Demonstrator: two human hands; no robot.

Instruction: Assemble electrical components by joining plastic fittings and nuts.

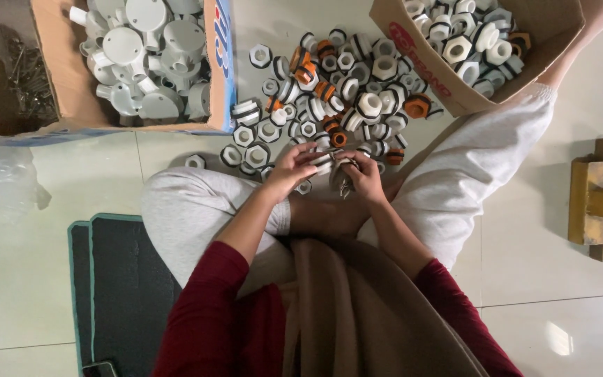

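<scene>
Seated cross-legged on the tiled floor [50,230], the person's left hand [291,171] and right hand [363,174] both close on a white fitting [324,162] at the heap's [336,91] near edge, apparently mid-assembly, so the next move calls for a steady twist.

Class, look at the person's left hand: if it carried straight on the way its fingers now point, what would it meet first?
The left hand points up-right toward the right hand. It would probably meet first the white fitting held between them, then the loose pile of fittings on the floor; depth is unclear.
</scene>
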